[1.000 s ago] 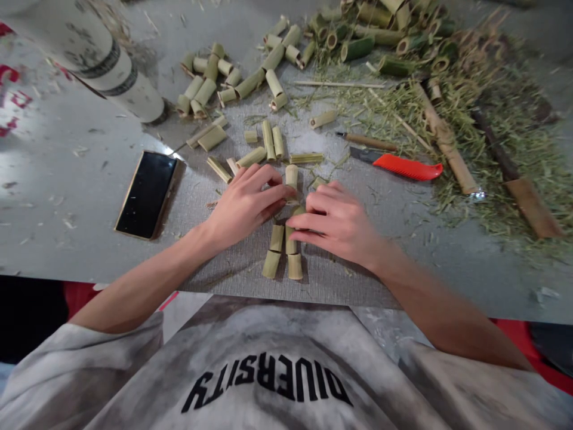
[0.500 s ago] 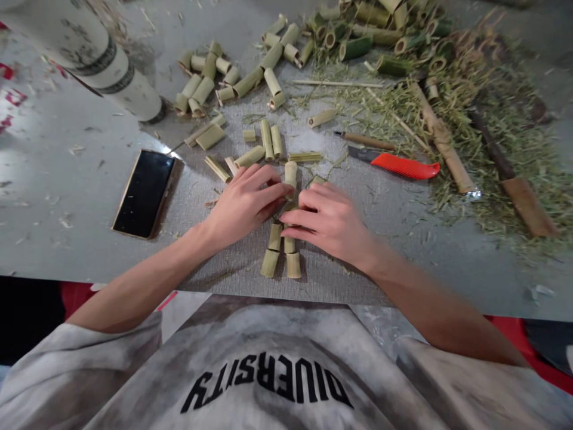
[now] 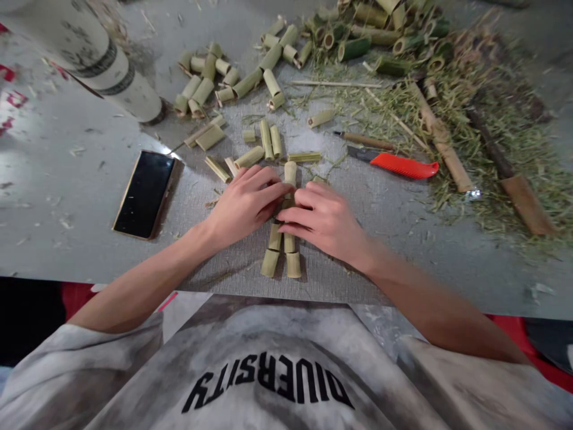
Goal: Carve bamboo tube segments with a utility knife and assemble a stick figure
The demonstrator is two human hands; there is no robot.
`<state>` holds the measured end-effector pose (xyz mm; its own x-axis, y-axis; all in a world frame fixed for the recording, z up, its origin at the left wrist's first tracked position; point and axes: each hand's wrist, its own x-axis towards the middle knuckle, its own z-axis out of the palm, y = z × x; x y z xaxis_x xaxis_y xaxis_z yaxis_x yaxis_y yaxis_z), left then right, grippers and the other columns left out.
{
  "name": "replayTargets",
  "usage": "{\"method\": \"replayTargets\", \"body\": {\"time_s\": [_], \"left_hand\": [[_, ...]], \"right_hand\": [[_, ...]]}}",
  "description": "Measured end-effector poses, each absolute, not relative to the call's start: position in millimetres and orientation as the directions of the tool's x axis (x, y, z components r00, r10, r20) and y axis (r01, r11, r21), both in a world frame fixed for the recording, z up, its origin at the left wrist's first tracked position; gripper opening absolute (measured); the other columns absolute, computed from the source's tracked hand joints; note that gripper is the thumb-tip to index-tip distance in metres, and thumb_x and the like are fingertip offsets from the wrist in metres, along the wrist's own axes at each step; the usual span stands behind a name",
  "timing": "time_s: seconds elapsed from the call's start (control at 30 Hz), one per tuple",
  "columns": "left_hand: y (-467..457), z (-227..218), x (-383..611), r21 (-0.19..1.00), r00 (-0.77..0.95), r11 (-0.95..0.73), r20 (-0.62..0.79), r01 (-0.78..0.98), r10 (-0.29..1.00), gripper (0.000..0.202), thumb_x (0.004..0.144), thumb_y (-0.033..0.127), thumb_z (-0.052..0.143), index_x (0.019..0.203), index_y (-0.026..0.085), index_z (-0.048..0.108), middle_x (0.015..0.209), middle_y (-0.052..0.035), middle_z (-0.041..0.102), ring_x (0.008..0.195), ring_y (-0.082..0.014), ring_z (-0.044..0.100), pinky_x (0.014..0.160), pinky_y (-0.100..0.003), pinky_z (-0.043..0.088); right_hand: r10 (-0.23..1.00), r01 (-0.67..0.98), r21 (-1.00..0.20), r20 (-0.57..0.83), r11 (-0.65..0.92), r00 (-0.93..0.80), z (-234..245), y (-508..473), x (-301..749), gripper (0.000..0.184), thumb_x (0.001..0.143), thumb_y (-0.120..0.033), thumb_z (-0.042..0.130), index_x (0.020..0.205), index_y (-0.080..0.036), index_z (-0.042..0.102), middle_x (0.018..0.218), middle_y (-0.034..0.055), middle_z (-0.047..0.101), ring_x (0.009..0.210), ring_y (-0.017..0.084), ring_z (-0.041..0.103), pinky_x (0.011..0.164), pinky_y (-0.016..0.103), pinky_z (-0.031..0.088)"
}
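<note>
My left hand and my right hand lie close together on the grey mat, fingers curled and pressed from both sides on short bamboo pieces between them. A pale bamboo piece sticks out above the fingertips. Below the hands lie two short rows of cut bamboo pieces, end to end. What lies under the fingers is mostly hidden.
More split bamboo pieces lie beyond the hands, a heap of short tubes farther back. A red-handled knife, a wooden-handled tool, a phone, a white cylinder and green shavings surround them.
My right hand has slid slightly left, closing in on my left hand over the bamboo pieces. The left hand has hardly moved.
</note>
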<state>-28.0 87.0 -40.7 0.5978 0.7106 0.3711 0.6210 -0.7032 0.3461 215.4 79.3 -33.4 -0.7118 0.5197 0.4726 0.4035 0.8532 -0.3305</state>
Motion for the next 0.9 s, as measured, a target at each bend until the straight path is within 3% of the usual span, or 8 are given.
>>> {"method": "replayTargets", "body": {"time_s": [0.2, 0.4, 0.7, 0.9], "left_hand": [[87, -38, -28, 0.377, 0.581, -0.674, 0.34, 0.636, 0.739, 0.034, 0.107, 0.009, 0.058, 0.134, 0.023, 0.075, 0.113, -0.0082, 0.076, 0.105, -0.0263, 0.067, 0.089, -0.042, 0.049], [86, -36, -26, 0.39, 0.571, -0.646, 0.304, 0.656, 0.763, 0.034, 0.108, 0.012, 0.058, 0.135, 0.021, 0.075, 0.112, -0.009, 0.077, 0.107, -0.0273, 0.068, 0.093, -0.043, 0.052], [87, -36, -28, 0.412, 0.564, -0.642, 0.309, 0.646, 0.766, 0.031, 0.112, 0.017, 0.054, 0.134, 0.022, 0.074, 0.116, -0.0098, 0.078, 0.109, -0.0262, 0.071, 0.095, -0.043, 0.054], [89, -29, -38, 0.428, 0.582, -0.658, 0.312, 0.619, 0.751, 0.026, 0.111, 0.021, 0.058, 0.132, 0.026, 0.074, 0.117, -0.0081, 0.077, 0.112, -0.0276, 0.072, 0.098, -0.046, 0.056]], "right_hand": [[0.577, 0.462, -0.351, 0.413, 0.815, -0.705, -33, 79, 215, 0.022, 0.115, -0.034, 0.064, 0.106, -0.024, 0.081, 0.094, 0.0053, 0.061, 0.089, 0.023, 0.051, 0.081, 0.038, 0.047], [0.622, 0.492, -0.394, 0.355, 0.776, -0.698, -34, 79, 215, 0.025, 0.116, -0.037, 0.062, 0.11, -0.022, 0.081, 0.101, 0.0067, 0.069, 0.093, 0.023, 0.061, 0.087, 0.04, 0.05], [0.652, 0.509, -0.415, 0.385, 0.754, -0.653, -34, 78, 219, 0.029, 0.119, -0.025, 0.051, 0.114, -0.02, 0.079, 0.101, 0.0067, 0.076, 0.092, 0.022, 0.069, 0.087, 0.038, 0.053], [0.68, 0.522, -0.439, 0.412, 0.732, -0.607, -36, 80, 227, 0.029, 0.114, -0.013, 0.048, 0.113, -0.022, 0.075, 0.098, 0.0054, 0.077, 0.091, 0.022, 0.07, 0.085, 0.038, 0.053]]}}
